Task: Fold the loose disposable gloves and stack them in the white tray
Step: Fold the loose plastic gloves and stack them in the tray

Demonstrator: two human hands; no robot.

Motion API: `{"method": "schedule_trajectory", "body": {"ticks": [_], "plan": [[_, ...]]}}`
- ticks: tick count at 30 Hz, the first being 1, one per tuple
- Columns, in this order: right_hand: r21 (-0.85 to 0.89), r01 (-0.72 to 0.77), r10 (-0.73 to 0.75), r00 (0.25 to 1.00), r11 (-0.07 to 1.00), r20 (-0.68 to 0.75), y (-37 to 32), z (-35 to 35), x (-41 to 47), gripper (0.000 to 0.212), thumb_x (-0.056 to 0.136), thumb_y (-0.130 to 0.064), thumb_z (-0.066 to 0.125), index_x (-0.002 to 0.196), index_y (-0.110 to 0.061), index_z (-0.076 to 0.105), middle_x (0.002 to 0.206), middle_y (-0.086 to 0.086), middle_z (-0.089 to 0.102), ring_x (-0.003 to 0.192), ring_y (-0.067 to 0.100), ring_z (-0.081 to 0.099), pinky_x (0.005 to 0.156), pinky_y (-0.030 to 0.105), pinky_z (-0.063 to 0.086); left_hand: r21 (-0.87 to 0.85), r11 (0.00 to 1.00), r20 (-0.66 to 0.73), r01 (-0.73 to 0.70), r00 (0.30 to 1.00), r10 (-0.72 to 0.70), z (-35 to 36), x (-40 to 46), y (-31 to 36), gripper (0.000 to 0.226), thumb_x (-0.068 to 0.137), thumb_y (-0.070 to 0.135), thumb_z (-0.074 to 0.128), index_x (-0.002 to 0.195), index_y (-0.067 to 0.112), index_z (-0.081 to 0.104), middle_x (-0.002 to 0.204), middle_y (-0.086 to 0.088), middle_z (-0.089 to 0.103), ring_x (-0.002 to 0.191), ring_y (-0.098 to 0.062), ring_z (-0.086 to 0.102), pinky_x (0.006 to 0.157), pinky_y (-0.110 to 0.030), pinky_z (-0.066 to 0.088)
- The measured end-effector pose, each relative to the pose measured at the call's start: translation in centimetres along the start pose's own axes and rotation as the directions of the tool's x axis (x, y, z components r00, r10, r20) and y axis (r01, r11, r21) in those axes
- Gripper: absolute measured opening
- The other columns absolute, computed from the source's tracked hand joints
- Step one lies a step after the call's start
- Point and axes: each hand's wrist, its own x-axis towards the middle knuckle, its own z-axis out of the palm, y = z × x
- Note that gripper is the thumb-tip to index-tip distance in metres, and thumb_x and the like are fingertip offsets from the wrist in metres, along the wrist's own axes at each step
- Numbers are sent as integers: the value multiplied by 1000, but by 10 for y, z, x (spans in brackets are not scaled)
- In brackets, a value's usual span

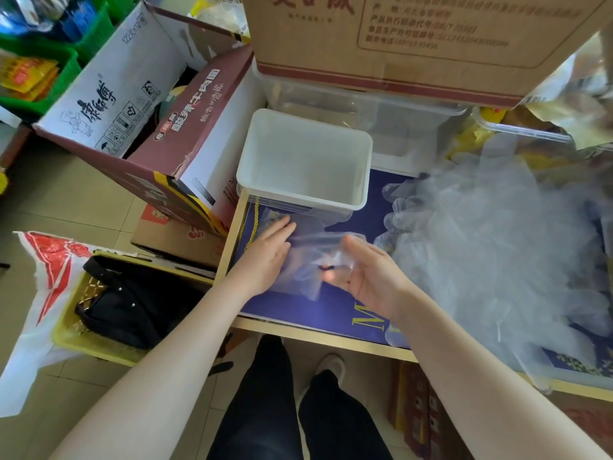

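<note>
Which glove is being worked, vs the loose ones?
The clear glove lying flat on the blue surface just below the white tray, between both hands. The rest sit heaped in the glove pile to the right, untouched.

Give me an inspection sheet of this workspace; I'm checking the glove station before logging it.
Surface: blue board with a gold edge.
Job's things: white tray looks empty; one clear glove lies flat before it; loose glove pile on the right.
Clutter: cardboard boxes, clear tub, black bag in a yellow basket.
Grippers: left hand presses the glove flat; right hand lifts its edge.
Cables: nothing seen.
Surroundings: tiled floor, green crates.
</note>
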Motion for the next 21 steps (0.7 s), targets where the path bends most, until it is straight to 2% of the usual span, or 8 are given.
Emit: {"method": "schedule_trajectory", "body": {"ticks": [4,9,10,13,15,16,19,21], "plan": [[118,-20,22,1000,993,-15,-1,-14,-12,24,88,-27,44,79,-13,61,54,2,54,43,11,48,67,26,52,-26,1000,49,11,999,-9,5,-2,4,45,102,17,33,146,13,27,156,2,15,144,-10,7,107,-13,2],[-26,118,-119,993,993,-21,4,-28,-17,40,78,-57,52,66,-24,70,99,-5,70,96,12,63,90,29,41,63,998,130,-27,991,19,8,-4,6,49,101,24,34,148,18,21,157,5,8,144,-9,-1,108,-16,-3],[2,148,-148,989,989,-6,6,-27,-16,41,72,-64,60,72,-25,67,107,-2,69,104,14,61,90,31,39,57,998,138,-18,990,10,8,-4,6,50,101,24,34,148,18,19,158,6,7,144,-8,-1,109,-17,-3],[4,133,-132,990,991,-41,11,-20,-12,90,36,-76,77,103,-20,56,114,2,68,110,16,60,87,36,42,-15,1000,113,21,993,-20,7,-3,8,48,102,21,31,148,17,19,158,5,9,144,-7,2,109,-15,-1],[-254,119,-129,991,960,-23,15,-14,-12,101,42,-72,77,122,-19,48,114,-1,67,110,13,61,83,44,46,-1,1000,101,14,995,-14,5,-3,8,47,102,16,30,148,16,19,158,3,8,144,-9,3,109,-16,1],[-403,107,-114,993,909,6,18,-11,-13,97,52,-66,77,129,-17,44,115,-2,66,109,8,61,79,44,50,15,1000,100,3,995,-5,4,-3,8,47,102,14,30,148,15,20,158,2,7,145,-11,2,110,-17,2],[-635,8,-10,1000,773,1,22,3,-17,54,80,-22,71,124,-4,47,92,-4,66,80,1,64,60,13,47,110,994,81,-26,997,17,4,-3,8,48,101,12,30,148,14,20,158,-1,3,145,-15,-2,111,-19,1],[-665,-104,75,995,740,-72,26,7,-17,26,86,-7,64,110,-4,56,78,-1,65,66,9,59,60,14,45,190,981,65,-35,998,22,6,-3,7,48,101,13,31,148,14,19,158,-1,1,145,-16,-4,110,-19,-1]]}}
